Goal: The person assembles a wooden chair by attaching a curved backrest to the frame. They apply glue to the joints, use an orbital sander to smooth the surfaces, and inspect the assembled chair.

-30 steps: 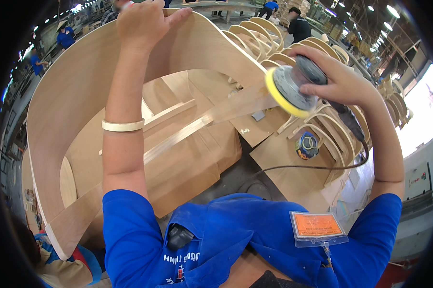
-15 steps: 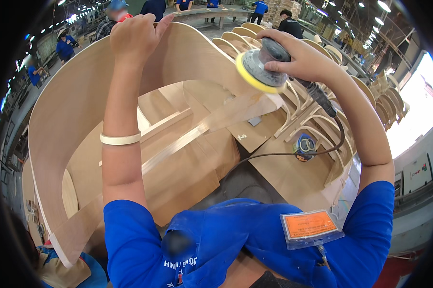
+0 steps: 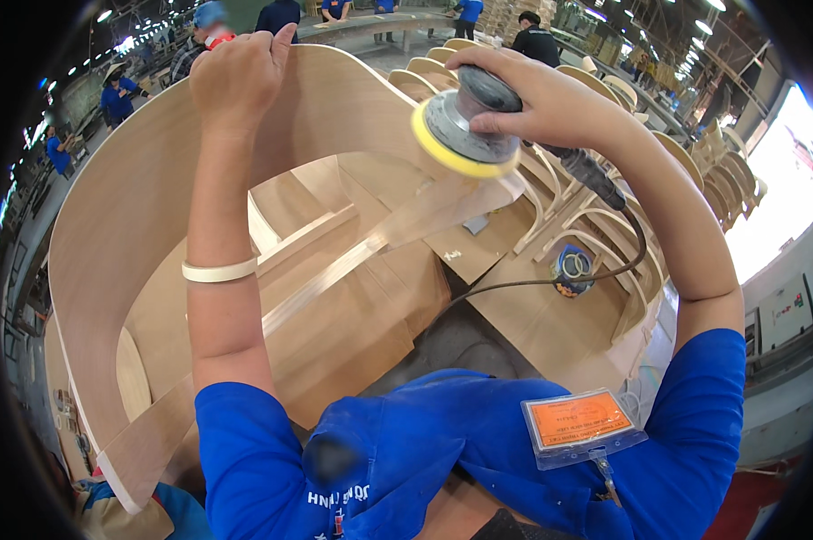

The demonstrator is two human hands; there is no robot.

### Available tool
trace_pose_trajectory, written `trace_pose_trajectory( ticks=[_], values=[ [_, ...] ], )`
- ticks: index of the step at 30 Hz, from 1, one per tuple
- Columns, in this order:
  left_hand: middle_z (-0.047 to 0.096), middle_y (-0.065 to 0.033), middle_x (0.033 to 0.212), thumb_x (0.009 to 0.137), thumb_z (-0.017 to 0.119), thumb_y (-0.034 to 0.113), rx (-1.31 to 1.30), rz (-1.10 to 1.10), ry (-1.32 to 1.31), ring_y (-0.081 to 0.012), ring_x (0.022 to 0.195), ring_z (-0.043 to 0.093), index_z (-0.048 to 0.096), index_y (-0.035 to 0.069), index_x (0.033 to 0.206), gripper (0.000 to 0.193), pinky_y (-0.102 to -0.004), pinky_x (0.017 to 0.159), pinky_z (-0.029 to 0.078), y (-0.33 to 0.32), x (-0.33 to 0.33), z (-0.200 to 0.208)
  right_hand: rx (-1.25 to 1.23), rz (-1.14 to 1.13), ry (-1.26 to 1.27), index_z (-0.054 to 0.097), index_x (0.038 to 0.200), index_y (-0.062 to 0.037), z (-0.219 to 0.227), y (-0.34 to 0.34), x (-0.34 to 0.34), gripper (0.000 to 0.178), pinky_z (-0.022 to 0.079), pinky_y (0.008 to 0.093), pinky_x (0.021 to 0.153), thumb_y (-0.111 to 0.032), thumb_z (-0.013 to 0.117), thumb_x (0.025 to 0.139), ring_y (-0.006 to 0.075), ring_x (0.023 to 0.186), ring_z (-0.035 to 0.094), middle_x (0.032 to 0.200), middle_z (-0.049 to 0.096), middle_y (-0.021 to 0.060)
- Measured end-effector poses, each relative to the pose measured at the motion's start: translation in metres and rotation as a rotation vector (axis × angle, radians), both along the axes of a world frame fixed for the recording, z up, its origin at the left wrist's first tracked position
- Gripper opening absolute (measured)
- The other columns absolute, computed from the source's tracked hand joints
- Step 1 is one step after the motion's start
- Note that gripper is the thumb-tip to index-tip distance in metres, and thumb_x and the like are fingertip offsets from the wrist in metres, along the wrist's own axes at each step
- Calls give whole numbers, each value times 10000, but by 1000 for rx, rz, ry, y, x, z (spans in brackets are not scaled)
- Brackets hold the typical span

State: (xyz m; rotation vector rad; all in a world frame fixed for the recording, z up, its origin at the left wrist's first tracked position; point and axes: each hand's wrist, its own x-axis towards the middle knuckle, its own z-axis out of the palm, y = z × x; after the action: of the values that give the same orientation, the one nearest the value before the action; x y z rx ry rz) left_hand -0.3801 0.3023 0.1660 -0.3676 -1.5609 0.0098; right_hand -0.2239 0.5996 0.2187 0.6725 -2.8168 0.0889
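Observation:
A large bent plywood chair shell (image 3: pixel 123 211) curves around in front of me, pale and smooth. My left hand (image 3: pixel 235 83) is closed over its far upper rim, thumb pointing up. In my right hand (image 3: pixel 542 94) is an orbital sander (image 3: pixel 456 126) with a dark rounded top, grey body and yellow pad. The sander is tilted near the shell's right side; whether the pad touches the wood I cannot tell. From its back end a dark hose (image 3: pixel 642 247) loops down and runs left across the work surface.
Several curved wooden parts (image 3: pixel 605 229) stand in rows on the right. A blue round container (image 3: pixel 572 270) with rings on top sits on the cardboard (image 3: pixel 551 328). Wooden strips (image 3: pixel 312 236) lie inside the shell. A co-worker in a cap (image 3: pixel 210 27) stands beyond its far rim.
My right hand and the sander have moved left and slightly up along the shell. The left hand sits slightly further left in view, still gripping the rim.

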Motion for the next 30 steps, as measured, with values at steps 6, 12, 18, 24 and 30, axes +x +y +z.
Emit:
trace_pose_trajectory(
  ticks=[6,12,18,24,30],
  values=[
    [564,-58,493,931,477,447,-3,-14,-20,-261,448,539,588,115,544,522,-374,470,417,0,1,-4,4,-17,116,419,1342,-154,-9,2,-12,614,385,398,1027,-233,680,792,323,1194,495,1293,506,153],
    [559,-61,487,932,476,450,0,2,-20,-262,448,543,582,118,539,525,-375,472,422,1,0,-3,-7,73,131,434,1317,-170,-9,1,-15,593,419,407,978,-253,689,788,332,1137,527,1237,521,164],
    [555,-64,482,931,480,449,-1,2,-19,-261,436,532,572,118,534,525,-376,456,421,1,0,-2,-20,11,109,428,1330,-159,-6,-3,-7,607,401,402,1012,-214,690,785,325,1178,510,1292,502,154],
    [559,-61,495,934,478,442,-25,-39,-2,-261,446,535,568,113,539,522,-375,450,419,0,1,-1,10,62,170,430,1323,-168,-8,-3,-10,599,405,410,987,-257,684,788,338,1140,515,1234,514,164],
    [571,-58,509,936,472,436,-4,1,-22,-259,450,544,572,109,545,520,-373,452,419,1,4,-1,-24,116,189,441,1293,-204,-12,1,-7,573,455,421,896,-314,691,789,361,1027,564,1125,534,188]
  ],
)
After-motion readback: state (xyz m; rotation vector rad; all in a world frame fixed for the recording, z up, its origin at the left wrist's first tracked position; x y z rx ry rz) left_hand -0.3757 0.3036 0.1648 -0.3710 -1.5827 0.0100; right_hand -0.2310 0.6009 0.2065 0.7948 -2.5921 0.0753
